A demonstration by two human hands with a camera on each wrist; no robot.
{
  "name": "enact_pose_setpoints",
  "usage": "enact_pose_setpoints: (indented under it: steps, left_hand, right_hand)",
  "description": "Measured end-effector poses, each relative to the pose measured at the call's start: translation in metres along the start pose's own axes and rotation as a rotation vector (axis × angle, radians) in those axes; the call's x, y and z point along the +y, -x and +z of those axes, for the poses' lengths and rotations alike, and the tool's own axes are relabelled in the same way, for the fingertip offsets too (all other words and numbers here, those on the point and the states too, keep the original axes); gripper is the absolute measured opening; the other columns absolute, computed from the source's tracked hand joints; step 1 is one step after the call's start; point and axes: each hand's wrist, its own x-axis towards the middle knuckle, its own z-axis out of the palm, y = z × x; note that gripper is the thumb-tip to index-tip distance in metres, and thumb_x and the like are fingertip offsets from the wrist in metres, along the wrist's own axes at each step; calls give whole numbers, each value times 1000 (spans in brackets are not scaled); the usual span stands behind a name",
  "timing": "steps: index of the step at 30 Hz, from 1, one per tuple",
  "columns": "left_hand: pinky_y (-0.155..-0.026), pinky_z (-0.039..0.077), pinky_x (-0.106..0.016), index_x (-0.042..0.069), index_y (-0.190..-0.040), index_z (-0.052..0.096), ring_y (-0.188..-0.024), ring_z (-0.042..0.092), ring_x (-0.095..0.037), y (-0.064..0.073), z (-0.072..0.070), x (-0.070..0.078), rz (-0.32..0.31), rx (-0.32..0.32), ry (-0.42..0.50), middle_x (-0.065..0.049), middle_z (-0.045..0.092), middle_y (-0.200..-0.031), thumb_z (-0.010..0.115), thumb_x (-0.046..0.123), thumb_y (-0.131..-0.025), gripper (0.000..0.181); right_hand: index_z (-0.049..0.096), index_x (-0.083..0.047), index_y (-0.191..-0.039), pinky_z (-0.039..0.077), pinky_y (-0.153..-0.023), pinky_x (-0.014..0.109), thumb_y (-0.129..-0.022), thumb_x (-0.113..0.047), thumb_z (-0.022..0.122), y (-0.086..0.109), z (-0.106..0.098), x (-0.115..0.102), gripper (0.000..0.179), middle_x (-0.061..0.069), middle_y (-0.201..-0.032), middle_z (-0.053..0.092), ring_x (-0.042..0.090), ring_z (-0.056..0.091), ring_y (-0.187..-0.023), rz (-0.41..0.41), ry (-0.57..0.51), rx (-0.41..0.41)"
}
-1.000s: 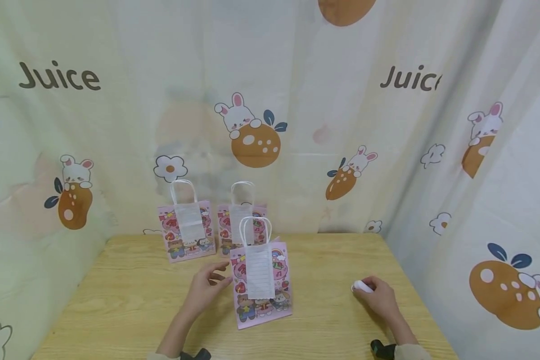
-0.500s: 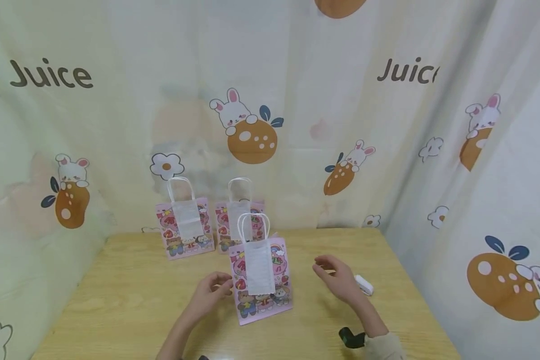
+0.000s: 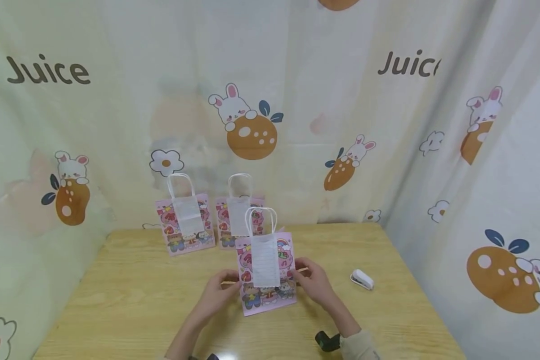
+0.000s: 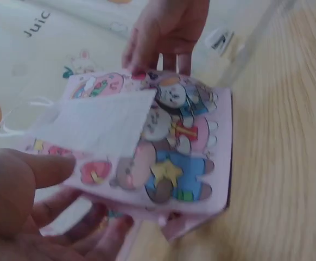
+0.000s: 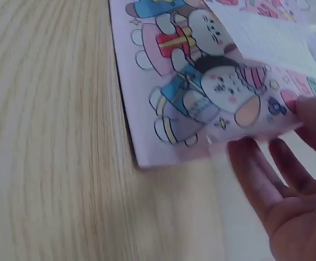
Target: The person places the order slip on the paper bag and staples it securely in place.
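A pink paper gift bag (image 3: 247,272) with cartoon animals and white handles stands upright near the table's middle. White paper (image 3: 265,260) hangs down its front from the top edge. My left hand (image 3: 218,291) grips the bag's left side, thumb at the front and fingers beside and behind it, as the left wrist view shows. On the opposite side, my right hand (image 3: 315,282) holds the right edge between thumb and fingers (image 5: 256,176). The bag hides some fingertips.
Two similar gift bags, one at left (image 3: 189,220) and one partly hidden (image 3: 227,235), stand at the table's back edge by the curtain (image 3: 297,175). A small white stapler-like device (image 3: 362,279) lies on the wooden table (image 3: 130,285) at right.
My right hand has let go of the white device, leaving it on the table, and moved left to the bag's right edge. The bag has shifted slightly right, my left hand with it.
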Motion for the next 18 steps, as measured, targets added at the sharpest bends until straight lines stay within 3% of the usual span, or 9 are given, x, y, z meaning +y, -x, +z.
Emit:
enact_pose_setpoints:
  steps: [5, 8, 11, 15, 18]
  left_hand:
    - [-82, 54, -42, -4, -127, 52, -102, 62, -37, -4, 10, 18, 5, -7, 10, -29, 52, -127, 66, 14, -94, 41]
    - [-84, 54, -43, -3, -129, 48, -110, 58, -42, -10, 17, 25, 22, -31, 38, -30, 42, -138, 66, 13, -93, 43]
    - [-93, 49, -48, -6, -123, 45, -119, 50, -45, -20, 26, 23, 72, -57, 89, -28, 37, -138, 67, 7, -92, 41]
    - [-95, 47, -40, -13, -118, 39, -121, 46, -46, -28, 37, 32, 95, -95, 164, -29, 35, -128, 66, 0, -91, 40]
    - [-81, 53, -34, -13, -124, 38, -106, 56, -41, -33, 41, 35, 46, -102, 169, -33, 43, -121, 66, 2, -91, 45]
  right_hand:
    - [61, -4, -95, 58, -73, 40, -93, -5, 65, 0, 3, -6, 4, 12, -99, 62, 25, 66, -84, 36, -106, 57]
    - [55, 0, -92, 55, -79, 47, -97, -3, 59, 2, 1, -6, 7, 20, -118, 59, 28, 65, -93, 55, -223, 42]
    - [51, 3, -96, 54, -83, 48, -97, -2, 57, 3, -3, 1, 8, 25, -135, 47, 32, 62, -101, 43, -279, 50]
    - [49, 4, -115, 55, -81, 41, -97, -7, 61, 0, -7, 4, 24, 24, -128, 45, 32, 63, -99, 21, -239, 117]
    - [49, 3, -118, 55, -78, 39, -99, -13, 59, -5, -9, 4, 26, 23, -123, 47, 29, 63, -94, 35, -179, 142]
